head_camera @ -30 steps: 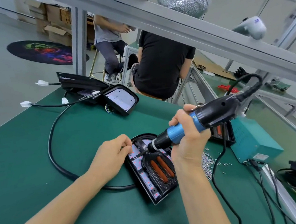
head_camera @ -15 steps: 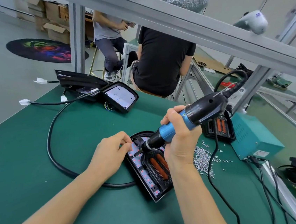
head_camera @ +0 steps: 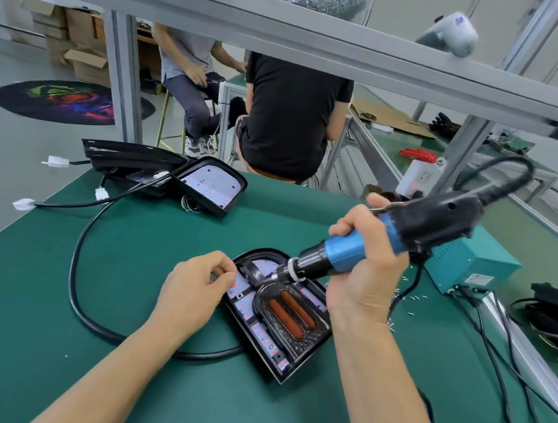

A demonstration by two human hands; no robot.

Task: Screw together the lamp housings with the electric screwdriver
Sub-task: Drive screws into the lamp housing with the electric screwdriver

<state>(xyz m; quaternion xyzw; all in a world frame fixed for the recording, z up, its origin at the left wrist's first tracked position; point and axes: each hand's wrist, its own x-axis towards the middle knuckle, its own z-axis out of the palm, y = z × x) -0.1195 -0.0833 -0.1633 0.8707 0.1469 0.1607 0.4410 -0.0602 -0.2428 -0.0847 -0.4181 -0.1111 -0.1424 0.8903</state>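
1. Across the near and middle ground lies the green work mat (head_camera: 55, 286), bearing all items below.
2. At the far left of the mat, a second lamp housing (head_camera: 213, 185) leans tilted against a stack of black housings (head_camera: 127, 155), with coloured wires showing at its near edge.
3. At the right, a teal power supply box (head_camera: 472, 263) stands on the mat, cables leaving its near side.
4. A thick black cable (head_camera: 77, 267) loops from the far left round to the near side of the centre housing.
5. At mat centre, the lamp housing (head_camera: 282, 321) lies flat, open face up, showing two orange elongated lenses and a white board with red points.
6. The electric screwdriver (head_camera: 354, 251), blue grip and black rear body, is tilted with its tip low and to the left, meeting the far part of the centre housing.
7. The right hand (head_camera: 363, 271) wraps its fingers closed round the blue grip.
8. The left hand (head_camera: 193, 289) rests at the housing's far left edge, fingers curled, thumb and forefinger tips pressed together; what they pinch cannot be told.
9. Loose screws (head_camera: 414, 298) lie scattered on the mat, just right of the right hand.
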